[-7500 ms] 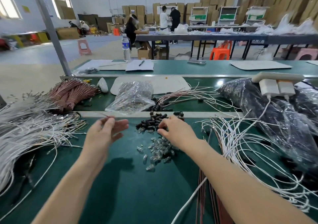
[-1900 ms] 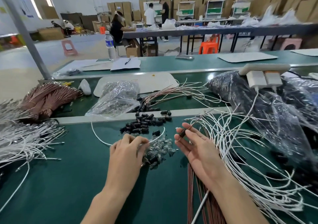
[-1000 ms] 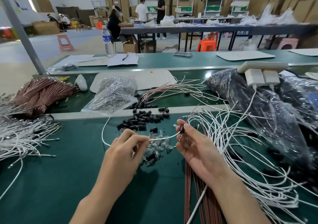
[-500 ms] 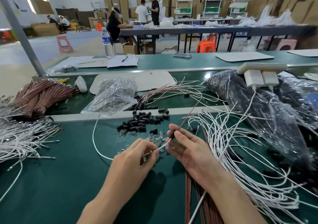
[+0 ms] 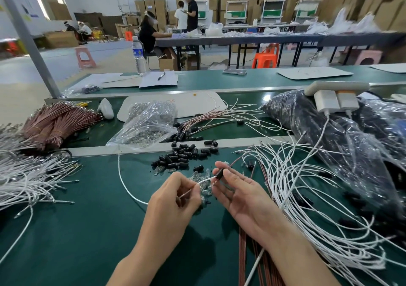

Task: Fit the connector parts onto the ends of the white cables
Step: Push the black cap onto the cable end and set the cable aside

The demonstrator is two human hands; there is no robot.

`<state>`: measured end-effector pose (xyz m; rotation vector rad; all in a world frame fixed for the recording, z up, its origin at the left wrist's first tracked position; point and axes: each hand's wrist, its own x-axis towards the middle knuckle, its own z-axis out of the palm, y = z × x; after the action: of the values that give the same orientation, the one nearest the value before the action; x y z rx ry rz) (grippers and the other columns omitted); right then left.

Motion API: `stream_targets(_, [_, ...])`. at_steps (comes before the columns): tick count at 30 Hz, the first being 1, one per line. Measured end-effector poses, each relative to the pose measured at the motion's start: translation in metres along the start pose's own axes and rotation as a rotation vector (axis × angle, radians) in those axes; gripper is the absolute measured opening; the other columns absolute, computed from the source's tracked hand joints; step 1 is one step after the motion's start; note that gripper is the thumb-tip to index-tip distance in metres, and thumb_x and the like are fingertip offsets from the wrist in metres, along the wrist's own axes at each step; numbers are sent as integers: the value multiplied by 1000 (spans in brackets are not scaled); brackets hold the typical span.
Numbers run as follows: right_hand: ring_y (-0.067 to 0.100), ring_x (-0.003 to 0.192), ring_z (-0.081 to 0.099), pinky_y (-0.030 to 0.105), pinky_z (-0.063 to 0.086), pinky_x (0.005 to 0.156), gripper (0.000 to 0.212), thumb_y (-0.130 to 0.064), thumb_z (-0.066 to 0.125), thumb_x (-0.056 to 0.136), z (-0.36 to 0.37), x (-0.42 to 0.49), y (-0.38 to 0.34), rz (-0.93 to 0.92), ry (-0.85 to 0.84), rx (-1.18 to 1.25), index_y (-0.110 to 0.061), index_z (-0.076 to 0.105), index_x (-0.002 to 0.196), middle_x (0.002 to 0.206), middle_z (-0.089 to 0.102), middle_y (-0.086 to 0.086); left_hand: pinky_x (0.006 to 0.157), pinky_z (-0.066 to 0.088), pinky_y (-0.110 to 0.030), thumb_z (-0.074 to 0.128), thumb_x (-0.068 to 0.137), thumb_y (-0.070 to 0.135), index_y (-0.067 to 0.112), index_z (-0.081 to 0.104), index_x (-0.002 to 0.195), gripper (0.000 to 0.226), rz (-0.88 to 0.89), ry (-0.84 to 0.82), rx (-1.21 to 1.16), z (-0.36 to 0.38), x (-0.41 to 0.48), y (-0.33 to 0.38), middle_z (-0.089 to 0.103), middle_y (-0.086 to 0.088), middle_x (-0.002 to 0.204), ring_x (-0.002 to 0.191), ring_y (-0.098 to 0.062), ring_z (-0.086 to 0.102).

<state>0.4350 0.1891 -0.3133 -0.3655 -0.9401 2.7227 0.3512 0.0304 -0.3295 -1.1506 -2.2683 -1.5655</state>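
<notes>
Left hand (image 5: 173, 200) — fingers curled, pinching a white cable (image 5: 206, 178) close to its end. Right hand (image 5: 241, 195) pinches a black connector part (image 5: 219, 173) between thumb and forefinger, with the cable end meeting it. Both are held just above the green mat (image 5: 77, 231), over a heap of clear parts (image 5: 205, 190) — loose black parts (image 5: 180, 157) lie just beyond.
</notes>
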Motion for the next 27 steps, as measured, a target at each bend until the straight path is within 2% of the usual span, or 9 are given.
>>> stream_targets(4, [22,83,73,32,63,75,27,-3,64,88,-1,-1,0,11,-15,41,3,72,113,102,72,17,52,41,-17,54,90,50,36,49,80,18,9,-20,33,0,-1,-1,60,13,69,54,-9,51])
stream_targets(7, [22,84,72,31,62,75,25,-4,65,87,-1,0,0,-2,-18,7,0,74,110,102,72,16,53,40,-16,58,92,45,37,44,79,21,59,0,173,-2,-1,-2,56,15,74,61,-12,53])
stream_targets(9, [23,85,73,30,61,75,24,-5,67,86,-2,1,1,-18,-10,-50,-1,74,109,103,73,16,55,41,-14,58,92,42,36,41,79,22,87,37,212,-4,-1,-1,53,16,76,64,-7,54])
stream_targets(12, [23,86,73,29,61,75,22,-5,67,85,-2,2,4,-27,-3,-97,-4,77,105,102,74,14,57,39,-8,53,91,47,36,43,79,19,66,53,151,-4,-1,-1,55,21,76,65,0,55])
stream_targets(16, [23,87,74,30,61,76,21,-5,66,86,-1,1,4,-20,-9,-80,-4,78,104,101,74,14,53,40,-13,55,96,51,38,51,83,19,18,33,39,-1,-1,-2,62,13,72,58,-9,55])
stream_targets(20, [23,89,74,31,61,79,24,-4,64,89,-1,-2,1,-1,-55,-7,-2,76,109,105,74,14,51,39,-14,55,98,45,34,56,86,16,-32,-43,-113,-3,2,-1,58,7,64,53,-3,47])
stream_targets(24, [24,94,73,32,60,85,26,-3,63,90,-1,-3,0,34,-96,-10,-3,75,113,109,72,13,51,37,-18,51,96,50,33,52,88,18,8,-97,24,-1,1,-3,58,10,64,51,-7,47])
stream_targets(27, [25,99,71,35,58,92,27,-3,65,90,-1,-3,5,64,-128,-59,-4,73,116,111,71,13,56,46,-28,58,96,37,38,52,92,7,17,-103,69,2,-2,-3,60,13,69,57,-11,54])
